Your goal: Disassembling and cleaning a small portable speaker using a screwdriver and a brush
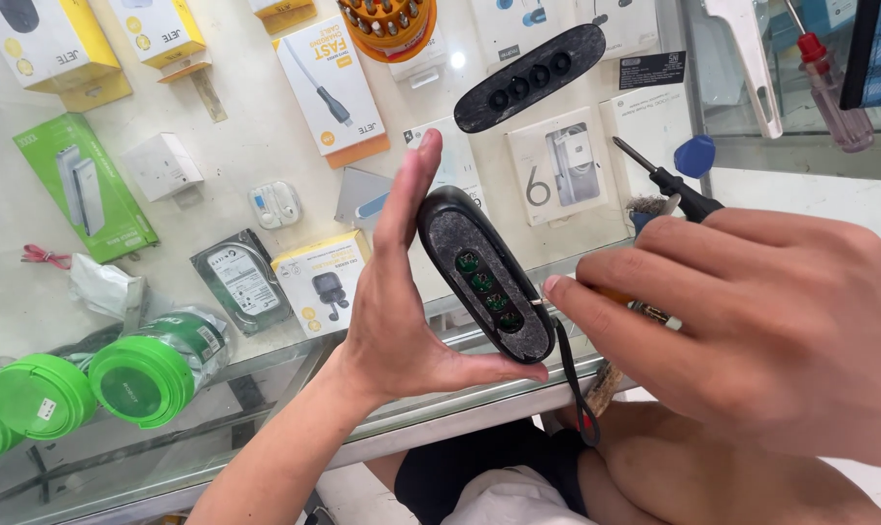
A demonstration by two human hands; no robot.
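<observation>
I see my left hand (402,311) clamped on a black oval device body (482,275), thumb under its lower end and fingers flat along its left side, holding it tilted above the near edge of the glass counter (265,384). Four small green round parts sit in a row in its lower half. A black strap (574,374) hangs from its lower end, past the counter edge, toward my lap.

My right hand (752,331) is closed around a thin tool (645,309) with an orange-and-dark shaft; its fine tip touches the device's right edge beside the green parts. How the far fingers grip it I cannot tell.

Farther back on the counter lies a matching black oval cover (530,78) with four round holes, well apart from the body. A black-handled screwdriver (666,181) lies toward the right edge, just behind my right hand, near a blue pick (694,156). A red-handled screwdriver (828,83) rests at the far right corner.

Under the glass are boxed accessories: a green power-bank box (83,187), white earbuds (273,204), a hard drive (241,280). Green round lids (139,379) show at the near left.
</observation>
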